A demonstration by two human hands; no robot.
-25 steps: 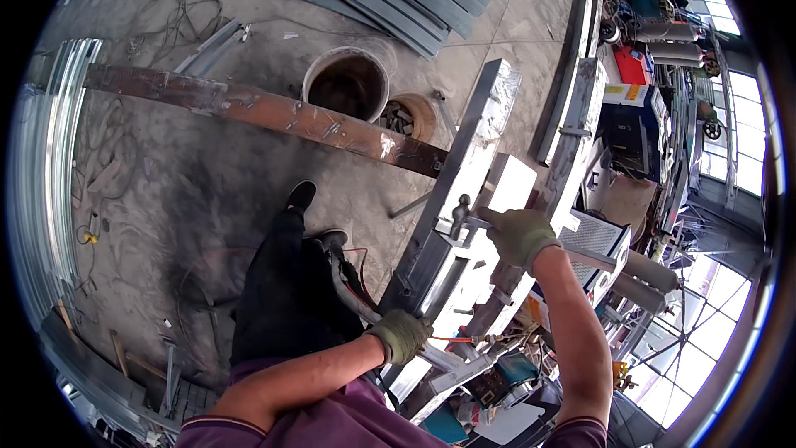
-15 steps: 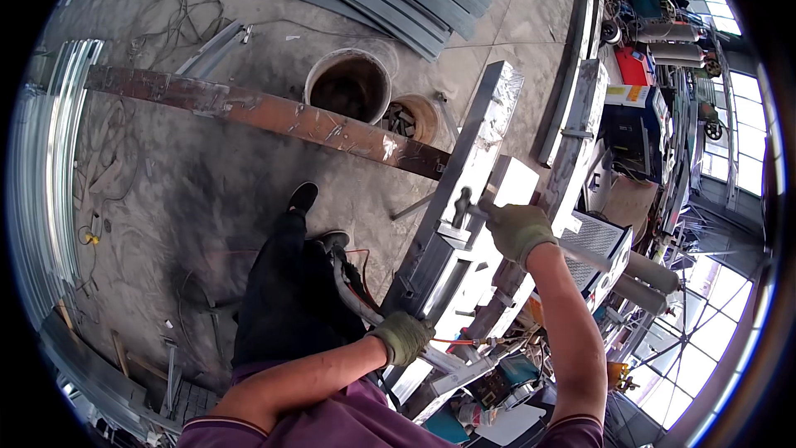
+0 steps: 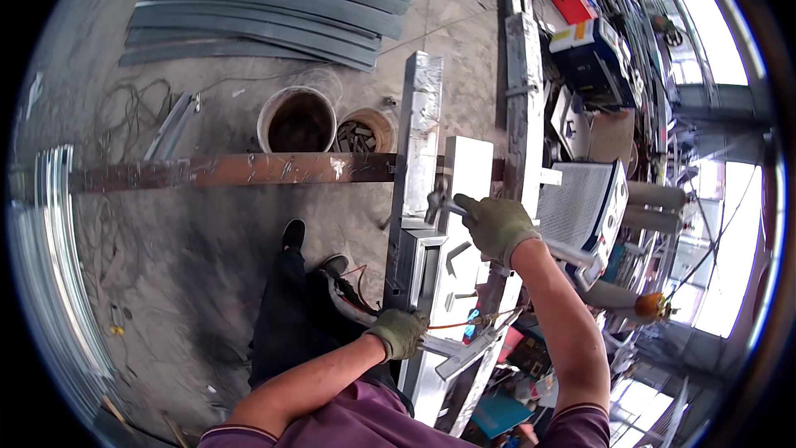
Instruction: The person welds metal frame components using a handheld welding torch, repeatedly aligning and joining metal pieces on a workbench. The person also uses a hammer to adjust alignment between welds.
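My right hand [image 3: 499,228], in a green work glove, is closed round the handle of a hammer [image 3: 436,199]. Its dark head lies over the square metal tube [image 3: 421,108], just above a joint where a shorter channel piece [image 3: 402,261] meets it. A pale box-section piece [image 3: 469,168] stands alongside. Lower down, my left hand [image 3: 400,333], gloved in green too, has its fingers curled over a pale metal bar [image 3: 439,347] beside the channel piece's lower end. The palm side of that grip is hidden.
A rusty beam [image 3: 274,170] crosses leftward from the tubes. Behind it stand a bucket [image 3: 297,120] and a smaller one [image 3: 365,129] holding metal offcuts. Metal strips [image 3: 274,4] lie on the floor beyond. A perforated machine [image 3: 576,199] stands on the right; an orange hose [image 3: 452,326] runs near my left hand.
The whole view has turned, so the tubes now stand more upright and farther left in the picture. Both hands keep their grips; the hammer head stays near the tube joint.
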